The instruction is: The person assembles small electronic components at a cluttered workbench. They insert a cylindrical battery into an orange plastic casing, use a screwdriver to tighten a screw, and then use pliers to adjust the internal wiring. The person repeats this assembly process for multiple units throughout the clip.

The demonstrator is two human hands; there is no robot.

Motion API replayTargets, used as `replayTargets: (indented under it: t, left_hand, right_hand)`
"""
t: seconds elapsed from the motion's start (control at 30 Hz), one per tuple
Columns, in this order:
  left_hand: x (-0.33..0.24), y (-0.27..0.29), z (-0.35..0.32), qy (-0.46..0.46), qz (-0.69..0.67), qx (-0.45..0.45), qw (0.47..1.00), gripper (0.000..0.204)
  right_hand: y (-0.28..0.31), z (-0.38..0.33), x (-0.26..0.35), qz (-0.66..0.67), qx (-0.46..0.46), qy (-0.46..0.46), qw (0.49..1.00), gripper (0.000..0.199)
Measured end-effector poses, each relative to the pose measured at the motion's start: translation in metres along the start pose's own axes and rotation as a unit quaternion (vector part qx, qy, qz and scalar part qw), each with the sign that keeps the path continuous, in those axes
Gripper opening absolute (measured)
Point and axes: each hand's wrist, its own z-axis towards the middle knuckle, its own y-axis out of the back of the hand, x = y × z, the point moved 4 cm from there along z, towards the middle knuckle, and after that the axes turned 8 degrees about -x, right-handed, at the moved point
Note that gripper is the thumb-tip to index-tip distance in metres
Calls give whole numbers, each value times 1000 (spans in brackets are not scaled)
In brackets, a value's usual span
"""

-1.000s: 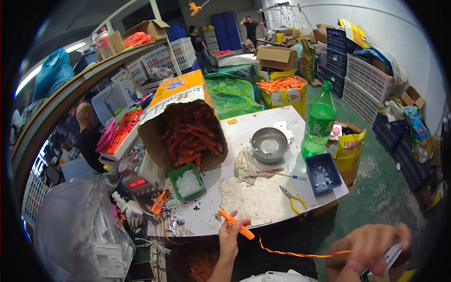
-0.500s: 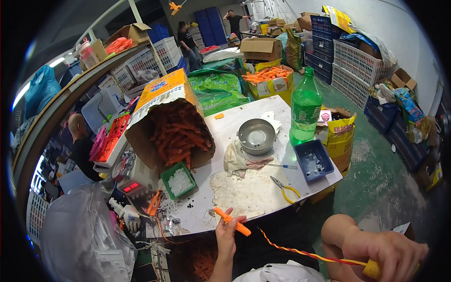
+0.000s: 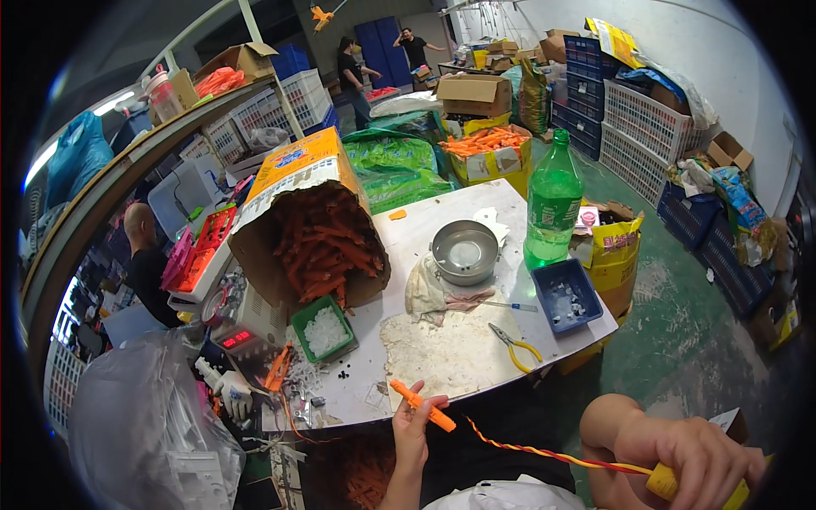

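Just below the near edge of the desk point(image 3: 425, 223), both hands busy. Right hand point(image 3: 697, 455): fingers curled on a yellow block point(image 3: 662, 481), which pokes out toward the middle; its far side is lost near the dark rim, so the grip is only partly readable. From the block runs a red-and-yellow twisted wire point(image 3: 552, 455), its bare end in mid-air. Left hand point(image 3: 411, 432): thumb and fingers clamped on an orange piece point(image 3: 437, 416), tilted, lower end facing the wire tip. Piece and wire look apart, small gap.

Changed in the last second: right hand lower and steadier, yellow block now showing where it was hidden; left grip the same. My reading: wire controlled from its block end, tip close to the piece, no join made.

Nearer half of the desk: pliers point(image 3: 517, 347) lying with yellow handles toward the edge, stained board point(image 3: 442, 353) beside them. Left, green tray point(image 3: 340, 349) of clear bits; right, blue tray point(image 3: 578, 323) with small parts.

Further: steel bowl point(image 3: 466, 276) by a rag point(image 3: 421, 293), green bottle point(image 3: 554, 200), tipped box point(image 3: 306, 166) spilling more orange pieces point(image 3: 331, 246). Beyond the desk, green sack point(image 3: 395, 166), carton point(image 3: 474, 95), two co-workers standing point(image 3: 350, 72).
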Motion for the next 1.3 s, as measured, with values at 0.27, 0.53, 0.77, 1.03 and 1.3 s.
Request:
replayTargets:
  t: [0.27,0.53,0.77,1.03,1.3]
  left_hand:
    - [5,-1,1,10,0,10,1000,55]
    - [12,4,3,18,-7,11,1000,56]
    - [14,7,4,25,-8,8,1000,55]
    - [1,6,18,28,-36,16,999,54]
    - [-20,8,68,48,110,41,992,68]
  right_hand:
    - [1,-6,5,-30,-37,-31,998,55]
    - [3,-14,3,-19,15,-95,995,50]
    - [1,-14,-5,-15,-46,2,999,45]
    - [6,-20,-14,-41,51,-344,937,46]
    - [59,-82,-29,-122,-70,-481,866,37]
